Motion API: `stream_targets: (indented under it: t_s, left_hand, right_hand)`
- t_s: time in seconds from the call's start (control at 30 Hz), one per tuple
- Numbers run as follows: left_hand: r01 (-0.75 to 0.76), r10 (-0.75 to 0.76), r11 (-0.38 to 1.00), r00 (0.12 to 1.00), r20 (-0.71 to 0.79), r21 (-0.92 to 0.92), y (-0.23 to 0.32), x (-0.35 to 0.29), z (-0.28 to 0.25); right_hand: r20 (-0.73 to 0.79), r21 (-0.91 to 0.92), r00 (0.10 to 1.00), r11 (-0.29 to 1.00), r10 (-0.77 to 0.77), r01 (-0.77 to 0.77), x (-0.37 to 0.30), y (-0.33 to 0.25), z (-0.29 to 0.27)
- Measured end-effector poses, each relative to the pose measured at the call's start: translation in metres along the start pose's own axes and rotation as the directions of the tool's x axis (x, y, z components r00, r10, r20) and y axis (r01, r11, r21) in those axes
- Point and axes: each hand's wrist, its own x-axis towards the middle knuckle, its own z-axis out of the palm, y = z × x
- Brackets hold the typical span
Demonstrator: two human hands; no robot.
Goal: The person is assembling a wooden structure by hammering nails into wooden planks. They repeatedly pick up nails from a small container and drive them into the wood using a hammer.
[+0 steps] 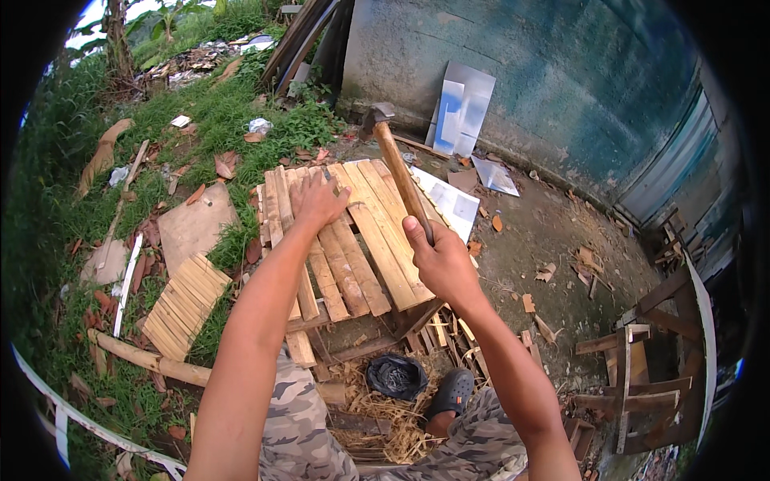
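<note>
My right hand (446, 263) is wrapped round the wooden handle of a hammer (407, 186). The hammer is raised, its dark metal head above the far edge of a low table-like stand topped with pale wooden slats (373, 232). On the far left part of these slats lies my left hand (321, 200), fingers spread and thumb apart. A small dark spot shows by its fingertips; I cannot make out what it is. Gaps show between some slats, and their near ends are uneven.
A slatted panel (186, 306) and a bamboo pole (152, 362) lie on the grass at left. Below the stand, a black plastic-lined container (397, 377) sits among shavings by my shoe (453, 391). A wooden frame (634, 385) stands right; metal sheets (464, 108) lean against the wall.
</note>
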Motion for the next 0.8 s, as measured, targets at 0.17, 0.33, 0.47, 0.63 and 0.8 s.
stream_targets:
  t_s: [0.17,0.33,0.47,0.63,0.8]
  left_hand:
    - [-0.003,0.003,0.998,1.0,0.0,0.056,-0.001,0.002,0.003]
    - [-0.004,0.004,1.0,1.0,-0.017,0.0,-0.002,0.003,0.005]
    - [0.002,-0.002,1.0,1.0,-0.01,-0.006,-0.003,0.004,0.005]
    - [-0.008,0.008,1.0,1.0,-0.016,0.006,-0.002,0.006,0.005]
    - [-0.015,0.015,1.0,0.999,-0.033,0.005,-0.004,0.003,0.007]
  right_hand:
    - [0.29,-0.166,0.852,0.9,0.436,-0.404,0.001,0.0,0.004]
    - [0.075,0.04,0.982,0.983,0.174,-0.177,0.003,0.003,-0.006]
    - [-0.027,0.052,1.0,0.999,-0.007,0.009,-0.004,0.003,0.015]
    - [0.14,-0.108,0.938,0.946,0.318,-0.304,0.002,0.009,0.002]
    - [-0.076,0.345,0.995,0.935,-0.061,0.084,0.002,0.006,0.008]
